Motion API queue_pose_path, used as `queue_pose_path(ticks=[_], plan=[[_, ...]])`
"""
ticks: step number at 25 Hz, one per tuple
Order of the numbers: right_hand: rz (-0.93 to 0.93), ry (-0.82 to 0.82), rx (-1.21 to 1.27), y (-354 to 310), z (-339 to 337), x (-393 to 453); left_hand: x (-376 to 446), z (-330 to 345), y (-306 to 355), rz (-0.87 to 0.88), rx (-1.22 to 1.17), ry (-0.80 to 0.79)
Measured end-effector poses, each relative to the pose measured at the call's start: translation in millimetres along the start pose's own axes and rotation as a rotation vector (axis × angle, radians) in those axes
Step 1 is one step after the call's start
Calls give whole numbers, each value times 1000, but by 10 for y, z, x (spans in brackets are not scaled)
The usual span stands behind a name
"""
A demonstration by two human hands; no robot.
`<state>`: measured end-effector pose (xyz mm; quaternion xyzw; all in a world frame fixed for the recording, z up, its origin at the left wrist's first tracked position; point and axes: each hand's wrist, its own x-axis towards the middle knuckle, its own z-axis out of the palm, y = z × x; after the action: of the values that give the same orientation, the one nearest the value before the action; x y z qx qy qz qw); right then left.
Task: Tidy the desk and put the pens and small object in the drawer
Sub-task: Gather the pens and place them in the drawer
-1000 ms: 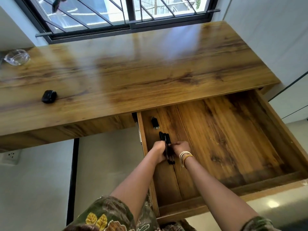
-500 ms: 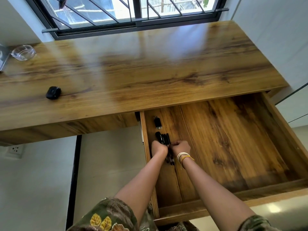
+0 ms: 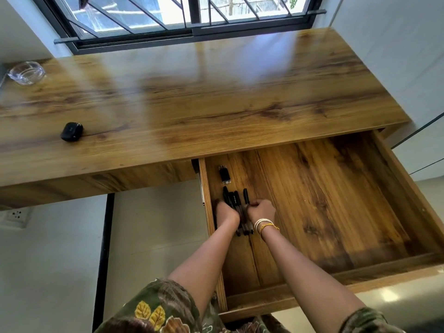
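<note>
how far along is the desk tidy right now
Done: the drawer is open and a small black object lies at its back left. In hand: the left hand and right hand are lining up the black pens inside it. Left: a black case and glass dish sit on the desk; the drawer needs closing.
</note>
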<state>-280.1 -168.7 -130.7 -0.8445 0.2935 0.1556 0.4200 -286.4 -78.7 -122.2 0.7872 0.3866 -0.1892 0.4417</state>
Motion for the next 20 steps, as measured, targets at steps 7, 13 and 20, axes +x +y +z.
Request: queue_pose_path(ticks=[7, 13, 20], plan=[[-68, -14, -50, 25, -17, 5, 41, -26, 57, 85, 25, 4], [-156, -125, -47, 91, -36, 57, 152, -83, 187, 53, 90, -93], [-178, -197, -110, 125, -108, 136, 145, -122, 219, 67, 32, -144]])
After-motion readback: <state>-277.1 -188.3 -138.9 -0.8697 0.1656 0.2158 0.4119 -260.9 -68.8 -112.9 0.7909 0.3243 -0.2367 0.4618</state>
